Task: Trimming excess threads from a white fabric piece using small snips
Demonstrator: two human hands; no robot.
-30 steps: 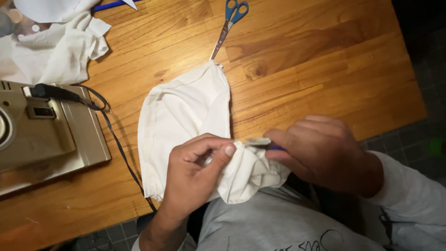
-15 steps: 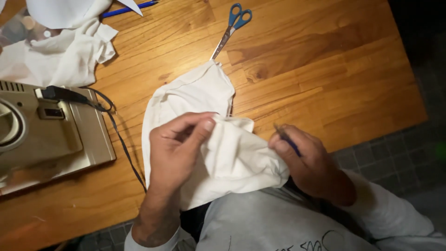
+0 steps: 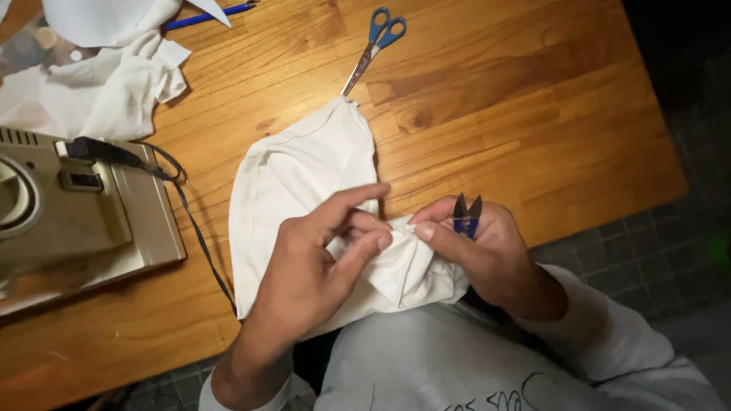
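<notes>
both hands meet at the near edge of the table point(image 3: 533, 114), pinching one bunched spot of the white cloth point(image 3: 304, 167) between them. the left hand point(image 3: 320, 274) grips the fold from the left so it stays taut. the right hand point(image 3: 487, 251) nips the same fold with thumb and finger while snips point(image 3: 467, 215) sit tucked in its palm, blades pointing up, clear of the cloth. scissors point(image 3: 373, 46) lie at the far edge; a sewing machine point(image 3: 68, 221) sits at the left edge.
</notes>
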